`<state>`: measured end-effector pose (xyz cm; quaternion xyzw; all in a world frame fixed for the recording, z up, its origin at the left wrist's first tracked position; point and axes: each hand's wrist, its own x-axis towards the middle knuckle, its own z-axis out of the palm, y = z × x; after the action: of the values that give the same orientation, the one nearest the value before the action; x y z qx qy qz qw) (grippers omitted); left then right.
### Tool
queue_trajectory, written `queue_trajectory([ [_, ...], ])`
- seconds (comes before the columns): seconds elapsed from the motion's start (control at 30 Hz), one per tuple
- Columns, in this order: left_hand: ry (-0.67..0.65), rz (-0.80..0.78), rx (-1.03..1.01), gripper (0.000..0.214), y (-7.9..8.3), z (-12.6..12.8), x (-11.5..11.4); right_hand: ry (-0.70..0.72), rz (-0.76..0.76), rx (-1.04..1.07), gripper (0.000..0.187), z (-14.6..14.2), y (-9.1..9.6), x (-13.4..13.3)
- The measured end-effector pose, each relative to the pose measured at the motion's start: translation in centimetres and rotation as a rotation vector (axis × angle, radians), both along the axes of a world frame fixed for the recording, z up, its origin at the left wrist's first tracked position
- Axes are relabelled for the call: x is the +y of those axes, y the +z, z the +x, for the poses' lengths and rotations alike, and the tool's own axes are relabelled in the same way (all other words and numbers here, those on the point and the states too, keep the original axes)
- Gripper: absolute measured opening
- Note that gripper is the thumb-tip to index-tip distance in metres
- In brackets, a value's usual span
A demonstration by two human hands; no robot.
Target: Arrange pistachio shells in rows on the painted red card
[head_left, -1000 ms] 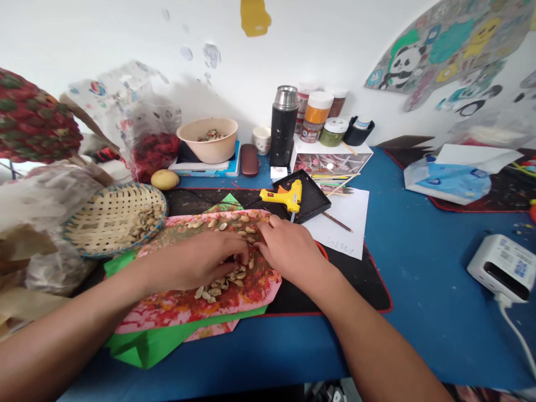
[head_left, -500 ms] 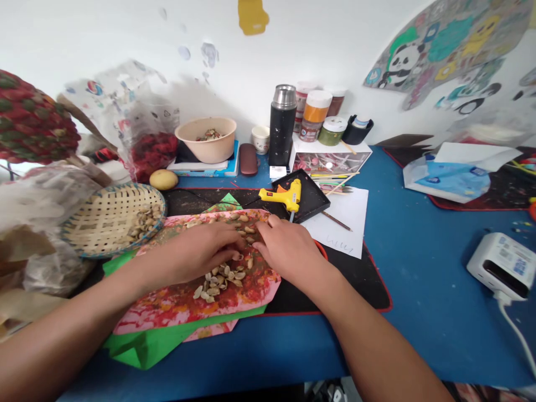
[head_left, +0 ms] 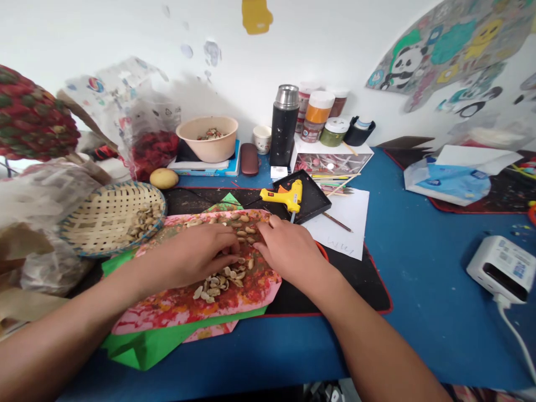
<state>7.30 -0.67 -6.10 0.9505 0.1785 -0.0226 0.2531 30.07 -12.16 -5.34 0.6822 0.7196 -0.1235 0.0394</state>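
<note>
My left hand [head_left: 205, 248] hovers above a pile of split peanut shells [head_left: 218, 283], its fingers curled and its thumb a little apart from them. Nothing shows between them. A small shell piece [head_left: 242, 261] lies just past the thumb tip. My right hand [head_left: 288, 248] rests to the right of several peanuts [head_left: 243, 233], thumb and index finger apart; its other fingers are partly hidden. Beneath both hands is a pink sheet smeared with red and brown paint [head_left: 167, 312], over green paper [head_left: 142, 352]. A woven basket [head_left: 96, 223] with peanuts or shells stands left.
A yellow glue gun [head_left: 288, 195] lies on a black tray [head_left: 314, 198]. Behind stand a black thermos [head_left: 283, 128], paint jars [head_left: 318, 111] and a beige bowl [head_left: 209, 142]. A potato [head_left: 163, 178] is near the basket. A white device [head_left: 502, 268] with a cable sits right.
My left hand's fingers have drawn back slightly to the left, and the shell piece by its thumb now lies clear of it. My right hand has barely moved.
</note>
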Motion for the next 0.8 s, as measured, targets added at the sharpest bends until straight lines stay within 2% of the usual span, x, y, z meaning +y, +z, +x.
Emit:
queue_trajectory([
  [0.1,0.026,-0.005,-0.044,0.024,0.1,-0.1,0.4,0.001,-0.005,0.004,0.038,0.0,0.1,0.0],
  [0.33,0.046,0.113,-0.006,0.019,-0.5,0.5,0.3,0.0,-0.002,0.005,0.038,0.0,0.1,0.0],
  [0.43,0.03,0.094,-0.036,0.018,-0.2,0.3,-0.2,0.003,-0.008,0.002,0.039,0.0,0.1,0.0],
  [0.57,-0.058,0.049,-0.003,0.02,0.0,0.4,-0.8,0.001,-0.008,0.002,0.04,-0.1,0.1,0.0],
  [0.8,-0.047,0.057,0.02,0.022,-0.2,1.0,-1.2,0.004,0.001,0.002,0.039,0.1,-0.1,0.0],
])
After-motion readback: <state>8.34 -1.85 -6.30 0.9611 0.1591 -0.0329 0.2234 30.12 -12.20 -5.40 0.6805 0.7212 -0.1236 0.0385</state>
